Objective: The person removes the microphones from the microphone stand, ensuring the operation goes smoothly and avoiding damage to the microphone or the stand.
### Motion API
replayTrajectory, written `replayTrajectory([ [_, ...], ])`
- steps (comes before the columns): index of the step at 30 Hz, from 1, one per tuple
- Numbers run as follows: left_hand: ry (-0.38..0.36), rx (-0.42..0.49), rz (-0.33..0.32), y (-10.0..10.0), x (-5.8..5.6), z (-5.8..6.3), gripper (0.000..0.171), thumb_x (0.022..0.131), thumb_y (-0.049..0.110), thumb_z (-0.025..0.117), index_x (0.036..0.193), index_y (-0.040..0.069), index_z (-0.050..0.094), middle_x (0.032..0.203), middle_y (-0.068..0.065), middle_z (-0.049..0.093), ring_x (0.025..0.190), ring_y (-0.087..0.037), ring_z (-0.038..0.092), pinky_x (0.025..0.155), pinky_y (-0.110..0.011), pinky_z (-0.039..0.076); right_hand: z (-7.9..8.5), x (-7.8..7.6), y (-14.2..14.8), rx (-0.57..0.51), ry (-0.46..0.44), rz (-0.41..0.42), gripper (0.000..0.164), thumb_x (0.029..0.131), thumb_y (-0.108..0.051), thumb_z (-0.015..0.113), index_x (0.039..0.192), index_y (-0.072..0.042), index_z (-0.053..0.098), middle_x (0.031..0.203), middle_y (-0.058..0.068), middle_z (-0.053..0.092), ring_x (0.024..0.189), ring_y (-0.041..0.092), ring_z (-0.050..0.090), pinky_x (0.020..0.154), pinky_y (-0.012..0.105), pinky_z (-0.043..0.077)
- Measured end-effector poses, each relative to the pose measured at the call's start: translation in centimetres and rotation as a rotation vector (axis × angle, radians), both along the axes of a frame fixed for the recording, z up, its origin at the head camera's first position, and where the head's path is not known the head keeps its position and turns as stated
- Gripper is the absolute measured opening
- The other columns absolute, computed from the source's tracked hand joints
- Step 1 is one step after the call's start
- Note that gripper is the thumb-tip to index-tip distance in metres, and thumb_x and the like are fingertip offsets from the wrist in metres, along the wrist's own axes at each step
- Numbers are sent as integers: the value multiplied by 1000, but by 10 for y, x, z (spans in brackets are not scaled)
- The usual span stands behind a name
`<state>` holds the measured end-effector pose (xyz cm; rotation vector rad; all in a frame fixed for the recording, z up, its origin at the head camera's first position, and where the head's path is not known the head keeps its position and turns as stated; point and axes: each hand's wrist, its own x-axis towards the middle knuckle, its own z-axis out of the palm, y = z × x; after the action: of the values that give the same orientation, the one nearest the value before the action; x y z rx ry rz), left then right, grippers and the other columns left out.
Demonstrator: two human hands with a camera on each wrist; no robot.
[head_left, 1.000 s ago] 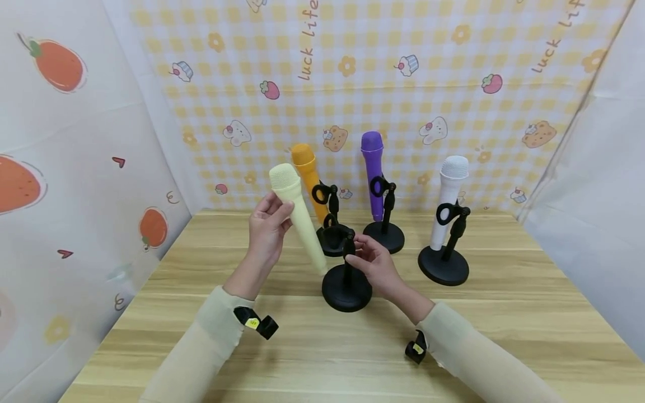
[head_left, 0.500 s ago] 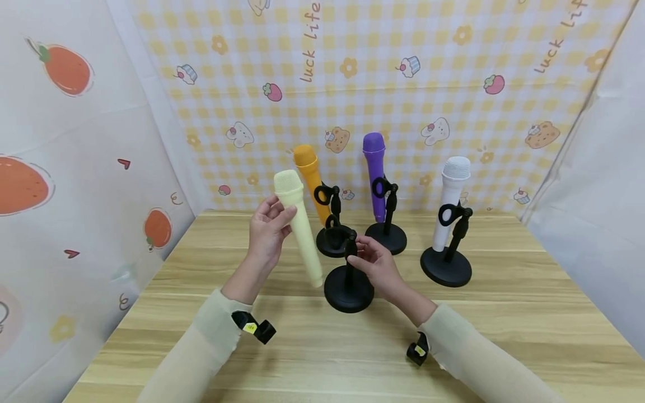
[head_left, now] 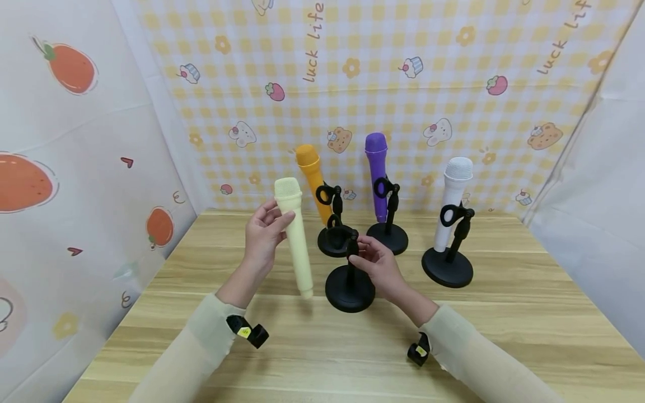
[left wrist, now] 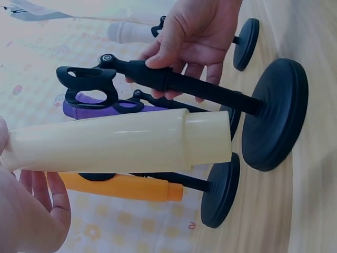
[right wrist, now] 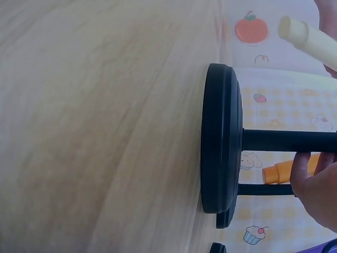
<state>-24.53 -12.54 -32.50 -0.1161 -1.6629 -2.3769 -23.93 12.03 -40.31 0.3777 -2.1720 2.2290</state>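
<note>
My left hand (head_left: 261,234) grips a pale yellow microphone (head_left: 299,243) just under its head, thumb in front. The microphone leans slightly, its tail pointing down and its head up, clear of any holder. In front of me stands a black desktop microphone stand (head_left: 350,292) with a ring clip that holds nothing. My right hand (head_left: 379,267) pinches this stand's upright between thumb and fingers. Across the left wrist view the smooth yellow handle (left wrist: 105,139) passes beside the stand's clip (left wrist: 87,87). From the right wrist, the round base (right wrist: 221,139) sits flat on the table.
Behind stand three more black stands, carrying an orange microphone (head_left: 309,163), a purple microphone (head_left: 375,162) and, to the right, a white microphone (head_left: 456,178). The wooden table (head_left: 322,358) ends at a checked cloth backdrop (head_left: 312,101).
My left hand has lowered the yellow microphone and brought it closer to upright, its tail swinging left away from the stand. The right hand stays on the upright.
</note>
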Motion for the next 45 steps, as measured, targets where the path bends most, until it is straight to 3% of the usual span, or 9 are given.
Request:
replayTrajectory([
  [27,-175,-212,23,-39,16,-17,45,88,12,74,127,2,55,95,3,66,80,-11,64,64,-23,54,3,1,-4,-45,11,3,34,87,5,69,118,-1,59,105,8,57,93,22,54,81,25,53],
  [45,-257,-301,68,-72,29,-27,48,86,20,77,126,3,55,93,7,67,78,-7,64,64,-21,53,22,-8,-29,-150,-21,35,42,86,9,67,126,3,55,105,8,58,93,18,58,79,27,54],
])
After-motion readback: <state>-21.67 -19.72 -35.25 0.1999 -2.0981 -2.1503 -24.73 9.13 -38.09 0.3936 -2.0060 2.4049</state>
